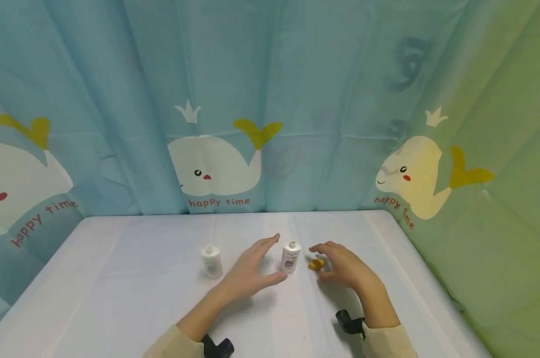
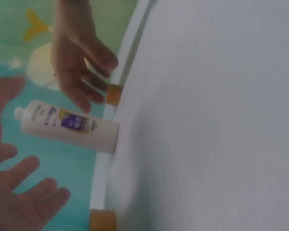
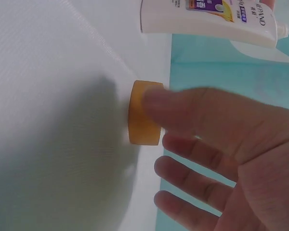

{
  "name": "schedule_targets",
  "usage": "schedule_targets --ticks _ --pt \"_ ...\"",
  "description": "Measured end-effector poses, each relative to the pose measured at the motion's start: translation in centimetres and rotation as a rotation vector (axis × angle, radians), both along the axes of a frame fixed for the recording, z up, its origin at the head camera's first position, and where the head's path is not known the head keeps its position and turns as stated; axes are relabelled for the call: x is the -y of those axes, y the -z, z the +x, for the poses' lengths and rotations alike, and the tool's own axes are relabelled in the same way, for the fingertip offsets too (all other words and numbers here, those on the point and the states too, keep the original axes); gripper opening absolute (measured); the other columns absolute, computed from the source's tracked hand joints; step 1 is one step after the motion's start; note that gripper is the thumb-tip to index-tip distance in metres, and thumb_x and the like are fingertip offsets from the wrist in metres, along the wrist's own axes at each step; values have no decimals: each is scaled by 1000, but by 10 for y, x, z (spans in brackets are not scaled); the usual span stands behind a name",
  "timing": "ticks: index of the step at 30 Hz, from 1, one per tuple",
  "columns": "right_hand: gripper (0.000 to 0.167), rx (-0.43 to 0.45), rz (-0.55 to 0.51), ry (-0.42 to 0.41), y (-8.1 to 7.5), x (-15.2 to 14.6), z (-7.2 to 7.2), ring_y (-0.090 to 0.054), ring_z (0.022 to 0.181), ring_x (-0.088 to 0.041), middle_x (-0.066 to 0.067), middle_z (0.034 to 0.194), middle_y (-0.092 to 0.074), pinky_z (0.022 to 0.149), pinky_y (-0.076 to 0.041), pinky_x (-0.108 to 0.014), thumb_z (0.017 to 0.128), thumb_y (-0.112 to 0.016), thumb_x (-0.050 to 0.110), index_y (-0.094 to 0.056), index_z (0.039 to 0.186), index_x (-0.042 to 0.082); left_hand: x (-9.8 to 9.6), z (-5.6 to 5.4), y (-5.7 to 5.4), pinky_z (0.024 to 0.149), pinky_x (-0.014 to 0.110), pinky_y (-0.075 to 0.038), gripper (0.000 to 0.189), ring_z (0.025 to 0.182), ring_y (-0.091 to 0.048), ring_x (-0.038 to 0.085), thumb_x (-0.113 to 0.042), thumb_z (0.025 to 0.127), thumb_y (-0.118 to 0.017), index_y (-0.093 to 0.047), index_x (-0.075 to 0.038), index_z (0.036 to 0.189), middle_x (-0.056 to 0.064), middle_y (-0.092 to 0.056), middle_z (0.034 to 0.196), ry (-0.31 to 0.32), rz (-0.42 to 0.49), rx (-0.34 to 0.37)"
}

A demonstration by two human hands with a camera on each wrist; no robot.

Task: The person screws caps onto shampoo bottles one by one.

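Observation:
A white bottle [image 1: 289, 259] with a purple label stands upright on the table, its narrow neck uncapped. My left hand [image 1: 250, 273] is spread to the left of it, thumb and fingers apart, holding nothing. In the left wrist view a gap shows between that hand and the bottle [image 2: 72, 126]. An orange-gold cap [image 1: 315, 264] lies on the table to the bottle's right. Over the cap is my right hand [image 1: 347, 268], fingers and thumb parted around it. The right wrist view has the thumb overlapping the cap [image 3: 143, 125]; whether they touch, I cannot tell.
A second white bottle [image 1: 212, 263], also uncapped, stands left of my left hand. Another orange piece [image 2: 102, 220] shows at the bottom of the left wrist view. The white table [image 1: 117, 298] meets a blue curtain [image 1: 314, 99] behind and a green one at right.

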State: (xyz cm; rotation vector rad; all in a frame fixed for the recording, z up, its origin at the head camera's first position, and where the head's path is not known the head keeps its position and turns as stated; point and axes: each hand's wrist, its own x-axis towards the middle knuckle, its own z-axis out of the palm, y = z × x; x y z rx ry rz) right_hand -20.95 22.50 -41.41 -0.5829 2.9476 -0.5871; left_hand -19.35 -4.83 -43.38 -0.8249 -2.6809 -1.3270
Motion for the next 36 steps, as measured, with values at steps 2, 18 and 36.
schedule_targets --ticks 2,18,36 --pt "58 1 8 5 1 1 -1 -59 118 -30 -6 124 -65 102 -47 -50 74 -85 6 -64 127 13 -3 -3 1 111 45 -42 77 141 -42 19 -38 90 -72 -34 -24 155 -1 -44 154 17 28 12" --pt "50 29 10 14 6 3 -2 -62 107 -24 -1 112 -67 97 -50 -47 74 -85 4 -67 120 13 -22 -14 13 99 43 -52 58 124 -57 27 -25 91 -72 -48 -11 143 6 -58 138 46 170 124" --pt "40 18 11 20 10 5 -3 -62 95 -18 3 100 -67 90 -52 -43 74 -83 1 -71 109 11 -37 -20 20 87 31 -55 34 102 -65 18 -21 94 -69 -55 -10 124 8 -65 118 -20 241 156"
